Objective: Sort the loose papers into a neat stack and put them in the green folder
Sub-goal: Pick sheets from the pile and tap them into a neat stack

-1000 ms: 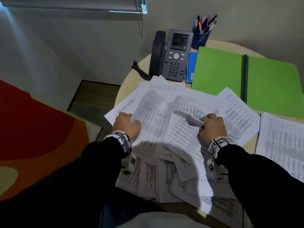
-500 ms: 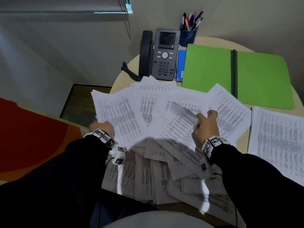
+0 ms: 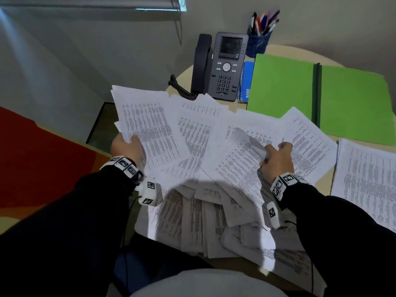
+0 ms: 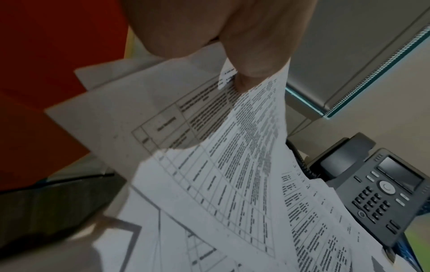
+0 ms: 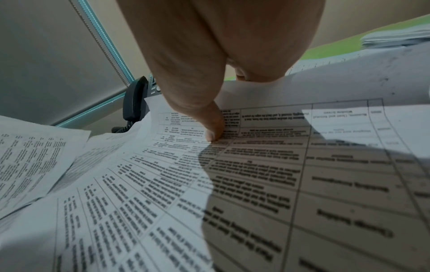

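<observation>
Head view: left hand (image 3: 126, 146) pinches sheets at their left edge, right hand (image 3: 276, 159) grips papers (image 3: 192, 133) fanned over table (image 3: 233, 106), likely gathering them to square up; green folder (image 3: 282, 82) lies open behind, ready.

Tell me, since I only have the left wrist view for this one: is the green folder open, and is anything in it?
Observer: The green folder lies open and flat at the far right of the table. Only corners of the loose papers overlap its near edge.
Operator: What is the other hand doing?
Observer: The right hand grips a curled sheet in the fan of loose papers, with its thumb pressed on the printed face.
Operator: Are there any papers outside that fan?
Observer: Yes, a separate pile lies on the table to the right of the fan, and neither hand touches it.
</observation>
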